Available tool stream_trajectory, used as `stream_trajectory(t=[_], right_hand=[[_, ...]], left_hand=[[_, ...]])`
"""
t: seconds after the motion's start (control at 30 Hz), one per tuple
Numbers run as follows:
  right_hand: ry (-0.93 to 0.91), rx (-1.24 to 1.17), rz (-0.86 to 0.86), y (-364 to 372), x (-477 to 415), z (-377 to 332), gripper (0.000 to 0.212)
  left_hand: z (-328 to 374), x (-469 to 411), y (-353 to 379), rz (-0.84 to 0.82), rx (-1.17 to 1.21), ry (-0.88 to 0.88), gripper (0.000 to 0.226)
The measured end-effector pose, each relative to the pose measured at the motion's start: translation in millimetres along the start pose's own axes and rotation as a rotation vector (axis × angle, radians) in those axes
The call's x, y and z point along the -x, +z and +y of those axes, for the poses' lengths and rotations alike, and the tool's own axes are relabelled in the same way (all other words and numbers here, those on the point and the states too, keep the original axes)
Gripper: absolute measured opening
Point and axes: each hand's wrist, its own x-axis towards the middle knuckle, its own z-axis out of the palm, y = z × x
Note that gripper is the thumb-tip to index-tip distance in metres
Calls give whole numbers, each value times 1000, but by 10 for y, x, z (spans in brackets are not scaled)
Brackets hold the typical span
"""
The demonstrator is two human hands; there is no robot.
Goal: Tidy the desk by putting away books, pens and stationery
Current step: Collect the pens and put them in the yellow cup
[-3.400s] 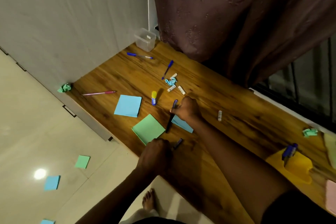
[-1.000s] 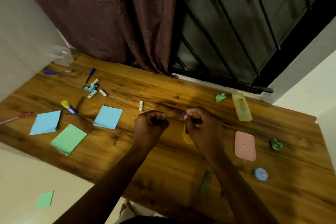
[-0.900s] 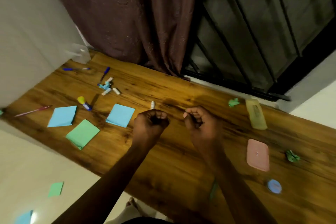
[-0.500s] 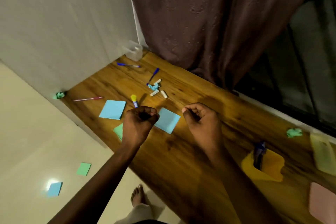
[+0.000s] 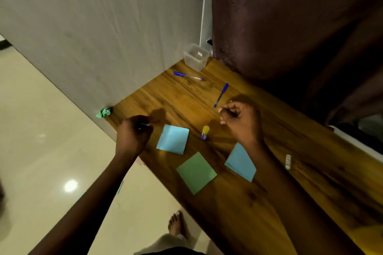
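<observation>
Curled down at the near-left end of the desk [image 5: 238, 209], the left hand [image 5: 132, 136] seems to pinch the pink pen [image 5: 154, 119] at its fingertips; only a pinkish stub and a pale sliver show past the knuckles, so the hold is likely rather than certain. Across the desk, the right hand [image 5: 240, 122] has its fingers bent in just beside the lower tip of a blue pen [image 5: 221, 94]; whether it grips anything I cannot tell.

Half a second ago both hands hung closed in the air above the notes; now they have parted, the left going out to where the pink pen lay and the right up toward the blue one. By my reading, another pair of pens is being gathered.

Plenty is left to clear: a second blue pen [image 5: 187, 76] lies near the clear plastic tub [image 5: 195, 57] in the far corner; a yellow-capped glue stick [image 5: 205, 132] stands between the hands; two blue sticky-note pads [image 5: 173, 138] [image 5: 240, 161] and a green pad [image 5: 195, 172] lie flat nearer the person; a crumpled green paper ball [image 5: 104, 112] sits at the wall; a small white piece [image 5: 288, 161] lies well apart to the right.
</observation>
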Motion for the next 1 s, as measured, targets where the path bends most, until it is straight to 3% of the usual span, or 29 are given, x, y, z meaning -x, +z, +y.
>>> stream_trajectory(t=[0.2, 0.43, 0.53, 0.63, 0.77, 0.87, 1.0], right_hand=[[-1, 238, -8, 323, -558, -5, 13], [97, 438, 5, 538, -1245, 311, 14], [163, 513, -35, 585, -1503, 495, 15], [238, 582, -24, 626, -1691, 597, 40], [288, 663, -9, 698, -1805, 644, 53], [312, 691, -11, 791, -1880, 633, 50], [334, 672, 8, 838, -1985, 634, 45]], left_hand=[[-421, -549, -183, -91, -475, 124, 45], [-565, -801, -227, -136, -661, 177, 24], [-598, -836, -230, -167, -635, 183, 21], [-512, -857, -255, -191, -578, 198, 21], [-311, -871, -290, -177, -462, 190, 19], [-254, -906, -330, -203, -327, 189, 18], [-177, -934, -352, -252, -29, 40, 17]])
